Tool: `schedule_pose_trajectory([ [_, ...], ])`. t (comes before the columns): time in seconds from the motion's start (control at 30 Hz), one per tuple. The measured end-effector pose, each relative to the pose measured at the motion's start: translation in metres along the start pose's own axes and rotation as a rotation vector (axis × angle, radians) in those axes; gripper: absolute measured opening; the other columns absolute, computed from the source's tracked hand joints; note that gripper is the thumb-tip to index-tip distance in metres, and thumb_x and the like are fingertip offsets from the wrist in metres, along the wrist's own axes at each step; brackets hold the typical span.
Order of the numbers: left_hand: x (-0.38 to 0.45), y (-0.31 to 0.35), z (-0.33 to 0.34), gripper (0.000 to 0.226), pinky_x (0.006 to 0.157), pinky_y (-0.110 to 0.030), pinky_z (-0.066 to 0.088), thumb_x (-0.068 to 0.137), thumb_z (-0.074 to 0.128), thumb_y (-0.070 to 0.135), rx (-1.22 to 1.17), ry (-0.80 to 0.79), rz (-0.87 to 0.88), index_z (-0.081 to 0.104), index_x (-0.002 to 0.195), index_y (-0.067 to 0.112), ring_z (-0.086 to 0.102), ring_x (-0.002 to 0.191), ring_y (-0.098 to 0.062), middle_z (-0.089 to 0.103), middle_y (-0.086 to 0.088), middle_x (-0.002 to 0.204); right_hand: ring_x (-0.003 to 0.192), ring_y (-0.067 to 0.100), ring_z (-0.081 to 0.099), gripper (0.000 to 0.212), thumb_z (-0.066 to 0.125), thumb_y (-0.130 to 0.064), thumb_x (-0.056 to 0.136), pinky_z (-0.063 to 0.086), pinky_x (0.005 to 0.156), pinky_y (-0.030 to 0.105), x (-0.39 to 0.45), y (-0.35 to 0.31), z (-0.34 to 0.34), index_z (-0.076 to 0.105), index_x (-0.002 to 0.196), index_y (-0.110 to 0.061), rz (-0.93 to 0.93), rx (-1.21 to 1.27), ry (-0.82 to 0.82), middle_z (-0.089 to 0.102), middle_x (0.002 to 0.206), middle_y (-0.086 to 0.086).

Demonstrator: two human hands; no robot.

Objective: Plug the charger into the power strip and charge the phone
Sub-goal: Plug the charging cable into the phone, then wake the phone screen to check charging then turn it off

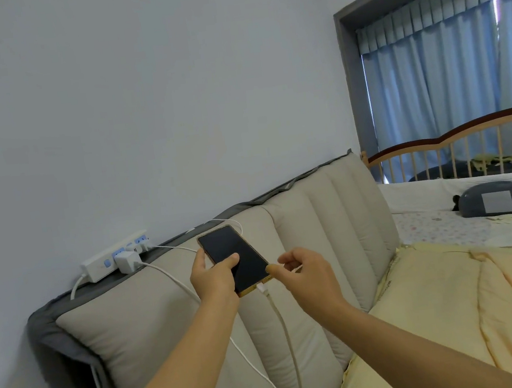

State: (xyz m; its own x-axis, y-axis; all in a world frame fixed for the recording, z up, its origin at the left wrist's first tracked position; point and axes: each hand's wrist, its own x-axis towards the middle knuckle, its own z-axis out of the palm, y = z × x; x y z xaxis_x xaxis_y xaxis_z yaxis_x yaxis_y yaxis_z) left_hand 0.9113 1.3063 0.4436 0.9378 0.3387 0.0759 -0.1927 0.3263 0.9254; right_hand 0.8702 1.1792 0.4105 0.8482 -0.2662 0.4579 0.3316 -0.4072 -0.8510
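My left hand (215, 278) grips a dark-screened phone (234, 254) with a gold edge, thumb on the screen, held in front of the beige headboard cushion. A white cable (278, 317) is plugged into the phone's lower end and hangs down. My right hand (303, 272) hovers just right of that plug, fingers loosely curled, holding nothing. A white charger (126, 261) sits in the white power strip (96, 266) on top of the headboard, a cable (168, 277) running from it across the cushion.
The grey headboard (49, 335) stands against a plain wall. A yellow quilt (456, 314) covers the bed at right. Behind are a wooden crib rail (454, 140), a dark pillow (503, 199) and blue curtains (447, 80). A second plug (142, 244) occupies the strip.
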Motion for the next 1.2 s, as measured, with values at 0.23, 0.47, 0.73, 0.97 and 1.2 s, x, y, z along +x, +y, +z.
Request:
schedule_pose_trajectory([
  [0.23,-0.012,-0.013,-0.011,0.074,0.057,-0.036,0.057,0.082,0.069,-0.002,0.052,-0.157,-0.055,0.044,0.142,0.031,0.062,0.089,-0.025,0.060,-0.008,0.120,0.103,0.009,0.054,0.038,0.053,-0.026,0.095,0.044,0.085,0.021,0.002,0.011,-0.005,0.053,0.131,-0.014,0.059,0.067,-0.085,0.060,0.125,0.001],
  [0.47,-0.036,-0.051,-0.019,0.076,0.072,-0.048,0.060,0.083,0.069,0.000,0.062,-0.250,-0.102,0.042,0.142,0.039,0.066,0.098,-0.032,0.067,-0.007,0.111,0.086,0.005,0.058,0.033,0.043,-0.022,0.100,0.048,0.053,0.009,-0.019,0.023,-0.005,0.051,0.131,-0.014,0.150,0.192,-0.173,0.061,0.112,-0.001],
  [0.73,-0.058,-0.108,-0.027,0.071,0.085,-0.060,0.055,0.084,0.066,-0.003,0.078,-0.293,-0.177,0.045,0.137,0.040,0.066,0.104,-0.034,0.069,-0.007,0.115,0.085,0.010,0.066,0.025,0.042,-0.014,0.099,0.055,0.064,0.020,-0.048,0.061,-0.011,0.064,0.101,-0.024,0.281,0.259,-0.160,0.069,0.096,-0.002],
  [0.97,-0.077,-0.160,-0.027,0.074,0.090,-0.057,0.054,0.085,0.065,-0.001,0.136,-0.265,-0.183,0.041,0.143,0.038,0.065,0.106,-0.029,0.068,-0.001,0.116,0.087,0.017,0.068,0.028,0.044,-0.011,0.095,0.058,0.077,0.036,-0.073,0.110,-0.014,0.070,0.097,-0.019,0.435,0.275,-0.048,0.072,0.094,0.000],
  [1.2,-0.090,-0.199,-0.020,0.073,0.090,-0.051,0.056,0.087,0.064,0.000,0.205,-0.285,-0.179,0.038,0.145,0.037,0.066,0.107,-0.024,0.067,-0.001,0.123,0.085,0.019,0.069,0.033,0.043,-0.008,0.093,0.059,0.080,0.043,-0.087,0.148,-0.022,0.072,0.091,-0.023,0.501,0.236,0.033,0.074,0.088,-0.002],
])
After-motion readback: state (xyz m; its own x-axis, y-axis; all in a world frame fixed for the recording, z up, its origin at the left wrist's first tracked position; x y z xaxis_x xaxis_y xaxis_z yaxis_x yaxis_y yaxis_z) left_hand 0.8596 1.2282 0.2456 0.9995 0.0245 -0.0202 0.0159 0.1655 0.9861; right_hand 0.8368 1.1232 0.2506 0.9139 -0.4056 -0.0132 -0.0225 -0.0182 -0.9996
